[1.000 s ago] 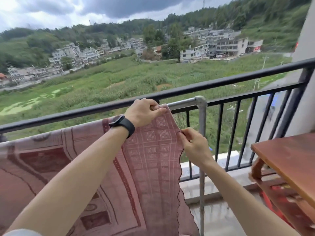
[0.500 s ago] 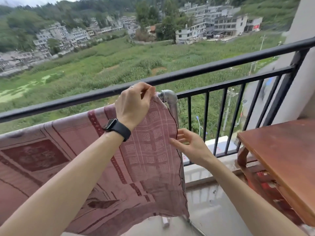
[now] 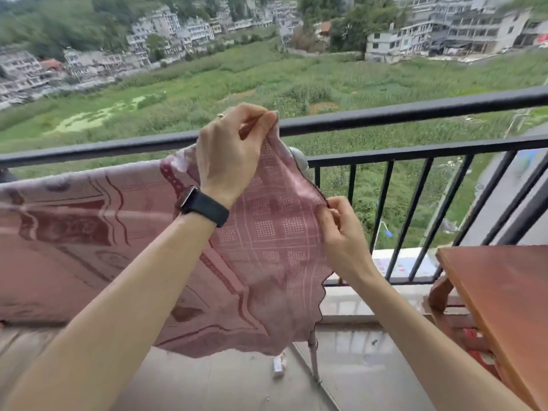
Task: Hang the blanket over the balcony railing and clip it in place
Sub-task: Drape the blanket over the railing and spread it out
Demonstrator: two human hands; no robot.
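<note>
The blanket is a thin pink-and-maroon woven cloth with a checked, perforated border and a dark scalloped hem. It hangs just inside the black balcony railing, draped over a grey metal pipe rack whose rounded elbow shows just under the railing's top rail. The cloth's right end sags in soft folds, and one thin rack leg shows beneath its lower edge. The left hand pinches the blanket's top corner between thumb and curled fingertips, holding it up in front of the top rail. It wears a ring, and a black smartwatch with a smooth band sits on the wrist. The right hand pinches the scalloped hem lower down, in front of the railing's upright bars. A reddish-brown wooden table with a flat, smooth top stands inside the railing at its right end. A small white object, too blurred to identify, lies on the pale floor below the railing, near the rack leg. Half a second ago the left hand held the corner down at the rack's elbow, below the top rail; now the corner is raised to the rail. The right hand's fingers were spread against the hem and now close on it.
</note>
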